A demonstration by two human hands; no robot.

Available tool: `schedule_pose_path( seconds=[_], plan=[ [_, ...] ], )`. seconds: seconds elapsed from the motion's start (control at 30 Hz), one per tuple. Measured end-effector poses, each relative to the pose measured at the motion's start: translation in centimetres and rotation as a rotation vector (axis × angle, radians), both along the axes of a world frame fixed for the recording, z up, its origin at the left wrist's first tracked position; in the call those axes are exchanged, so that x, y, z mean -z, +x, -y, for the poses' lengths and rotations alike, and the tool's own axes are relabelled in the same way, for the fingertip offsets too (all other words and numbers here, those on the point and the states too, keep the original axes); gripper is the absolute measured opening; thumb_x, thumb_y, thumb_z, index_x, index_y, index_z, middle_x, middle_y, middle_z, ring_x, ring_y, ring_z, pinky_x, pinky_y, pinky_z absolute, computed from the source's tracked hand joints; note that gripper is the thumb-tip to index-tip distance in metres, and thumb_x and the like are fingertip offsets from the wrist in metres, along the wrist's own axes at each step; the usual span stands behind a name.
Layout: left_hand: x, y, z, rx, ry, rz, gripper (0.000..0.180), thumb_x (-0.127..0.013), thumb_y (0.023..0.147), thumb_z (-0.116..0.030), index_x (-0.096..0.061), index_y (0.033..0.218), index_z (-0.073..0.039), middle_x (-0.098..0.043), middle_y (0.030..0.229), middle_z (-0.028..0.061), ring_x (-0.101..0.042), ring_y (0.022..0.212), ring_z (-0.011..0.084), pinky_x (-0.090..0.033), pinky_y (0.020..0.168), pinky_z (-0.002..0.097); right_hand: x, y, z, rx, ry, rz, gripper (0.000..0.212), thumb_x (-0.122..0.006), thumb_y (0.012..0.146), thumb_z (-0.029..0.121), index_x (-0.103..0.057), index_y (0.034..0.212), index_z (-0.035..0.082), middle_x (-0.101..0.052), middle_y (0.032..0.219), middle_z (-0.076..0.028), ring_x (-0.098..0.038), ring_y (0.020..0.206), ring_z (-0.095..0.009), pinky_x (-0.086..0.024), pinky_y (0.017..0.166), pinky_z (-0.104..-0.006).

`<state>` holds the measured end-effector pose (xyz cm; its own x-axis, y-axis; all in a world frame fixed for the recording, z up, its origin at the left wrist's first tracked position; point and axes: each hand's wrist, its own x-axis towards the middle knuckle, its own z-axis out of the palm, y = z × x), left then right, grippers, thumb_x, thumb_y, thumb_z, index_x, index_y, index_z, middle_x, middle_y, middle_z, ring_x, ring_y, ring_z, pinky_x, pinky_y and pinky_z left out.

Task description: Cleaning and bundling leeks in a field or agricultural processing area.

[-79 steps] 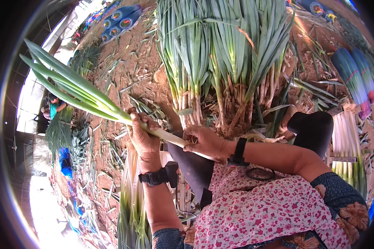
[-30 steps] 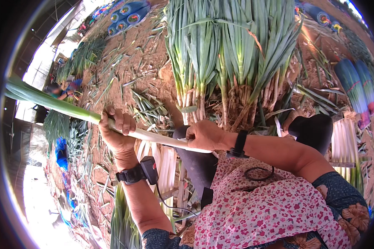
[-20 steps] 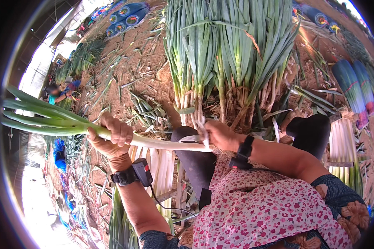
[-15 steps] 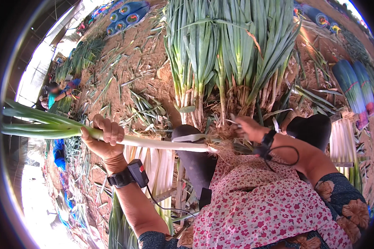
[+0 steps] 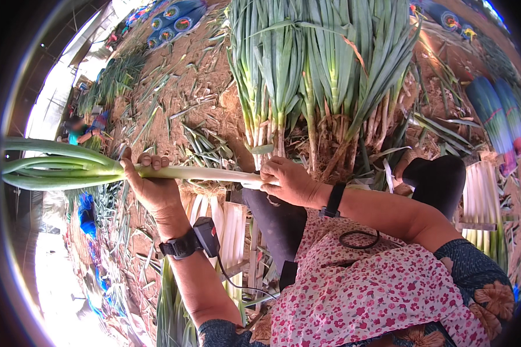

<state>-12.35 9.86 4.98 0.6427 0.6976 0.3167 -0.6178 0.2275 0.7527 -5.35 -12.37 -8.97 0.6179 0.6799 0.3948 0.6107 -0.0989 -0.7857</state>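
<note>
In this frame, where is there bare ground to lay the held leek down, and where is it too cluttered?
The clearest patch is the brown soil upper left, between the standing leek bunches and the blue patterned sheet, though scraps litter it. Below the left hand and right hand holding the leek, trimmed white stalks crowd the ground.

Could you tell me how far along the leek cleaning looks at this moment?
Done: white, cleaned stalks lie stacked below the hands, more at the right. In hand: the left hand grips one leek mid-stalk, held level, while the right hand works at its root end. Left: a big uncleaned pile, roots and soil on, stands ahead.
</note>
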Motion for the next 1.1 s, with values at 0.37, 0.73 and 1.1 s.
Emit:
schedule_pose_path(
  seconds=[0.37,0.73,1.1],
  plan=[
    [0.9,1.1,-0.2,-0.157,0.007,-0.078,0.038,-0.062,0.086,-0.037,-0.046,0.112,-0.014,-0.043,0.065,-0.0027,-0.041,0.056,0.0080,-0.036,0.054,0.0236,-0.1,1.1,-1.0,-0.102,0.006,0.006,0.019,-0.069,0.072,0.009,-0.050,0.077,0.005,-0.054,0.075,-0.009,-0.056,0.069,-0.027,-0.046,0.063,-0.0372],
    [2.0,2.3,-0.4,-0.573,0.245,-0.289,0.044,-0.062,0.086,-0.036,-0.040,0.112,-0.008,-0.047,0.072,0.0021,-0.048,0.064,0.0110,-0.043,0.054,0.0250,0.5,2.2,1.4,-0.199,0.016,0.248,0.021,-0.068,0.068,0.004,-0.048,0.076,0.008,-0.055,0.079,-0.005,-0.057,0.074,-0.026,-0.047,0.066,-0.0358],
    [3.9,1.8,-1.7,-0.605,0.799,-0.469,0.051,-0.051,0.092,-0.021,-0.025,0.132,-0.002,-0.043,0.094,0.0101,-0.052,0.077,0.0151,-0.051,0.062,0.0249,-0.5,1.3,-2.8,0.035,0.083,0.196,0.025,-0.070,0.073,0.010,-0.053,0.092,0.008,-0.055,0.086,-0.005,-0.058,0.077,-0.024,-0.050,0.068,-0.0335]
  ],
)
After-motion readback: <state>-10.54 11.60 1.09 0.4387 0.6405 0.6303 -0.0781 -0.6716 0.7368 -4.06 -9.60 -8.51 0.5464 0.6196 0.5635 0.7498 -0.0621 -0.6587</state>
